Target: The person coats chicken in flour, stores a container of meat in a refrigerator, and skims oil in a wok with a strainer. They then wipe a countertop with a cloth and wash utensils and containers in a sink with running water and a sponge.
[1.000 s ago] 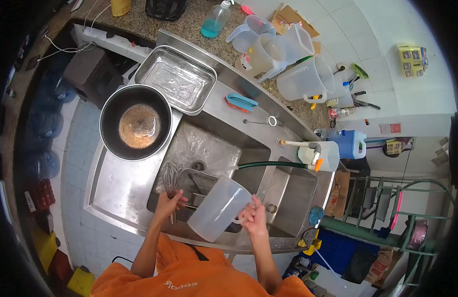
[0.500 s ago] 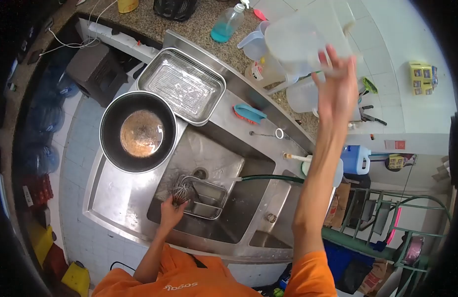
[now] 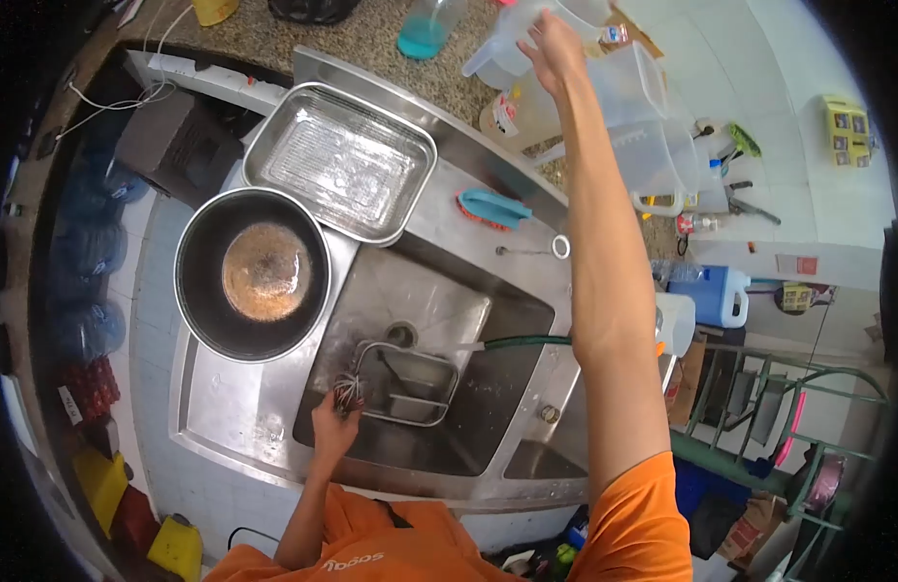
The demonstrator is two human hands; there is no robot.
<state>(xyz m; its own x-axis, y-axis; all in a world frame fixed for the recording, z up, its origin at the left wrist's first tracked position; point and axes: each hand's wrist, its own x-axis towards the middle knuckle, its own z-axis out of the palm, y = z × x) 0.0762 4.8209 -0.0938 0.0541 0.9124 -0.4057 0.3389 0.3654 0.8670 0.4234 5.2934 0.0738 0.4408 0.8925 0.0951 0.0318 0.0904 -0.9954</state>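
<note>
My left hand (image 3: 336, 427) is closed around a wire whisk (image 3: 348, 390) at the near side of the sink basin. A rectangular metal pan (image 3: 431, 419) with a divided-looking inside sits in the basin beside the whisk. My right hand (image 3: 557, 56) is stretched far over the back counter, fingers apart. It is over a translucent measuring jug (image 3: 502, 60) with its handle to the left; whether it touches the jug is unclear. A squarish translucent container (image 3: 631, 85) and another clear jug (image 3: 653, 160) stand to the right of my forearm.
A large dark pot (image 3: 198, 276) and a rectangular metal tray (image 3: 342, 160) rest left of the sink (image 3: 536, 388). A blue brush (image 3: 493, 208) lies on the sink's back ledge. A green hose (image 3: 526, 340) reaches into the basin. A bottle of teal liquid (image 3: 423, 39) stands behind.
My right hand has moved up and left, away from where a blurred translucent container was in front of it. My left hand keeps the whisk near the metal pan. The view has shifted slightly.
</note>
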